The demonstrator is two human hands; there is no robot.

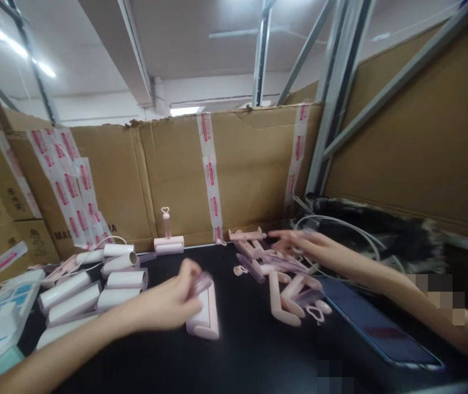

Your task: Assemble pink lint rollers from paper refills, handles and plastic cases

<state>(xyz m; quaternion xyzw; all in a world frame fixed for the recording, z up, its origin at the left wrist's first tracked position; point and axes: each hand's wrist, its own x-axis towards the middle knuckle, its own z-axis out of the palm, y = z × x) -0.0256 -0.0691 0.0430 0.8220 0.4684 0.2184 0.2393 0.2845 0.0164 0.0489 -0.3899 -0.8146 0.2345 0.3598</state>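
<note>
My left hand (178, 298) is closed around the upper end of a small lint roller (206, 317), a white roll in a pale pink frame, above the black table. A translucent piece shows at its fingertips, blurred. My right hand (297, 243) reaches over a pile of pink plastic handles (281, 298) and clear covers, fingers stretched out. Its index fingertip is beside a pink frame (245, 235) at the back of the pile; whether they touch I cannot tell. Some of its other fingers are hidden.
Several white rolls (73, 303) lie at left. An assembled pink roller (168, 243) with a heart-shaped loop stands at the back by the cardboard wall (172, 175). A phone (381, 323) lies at right, near white cables and a black bag (406, 241). A white-and-blue box (7, 312) sits far left.
</note>
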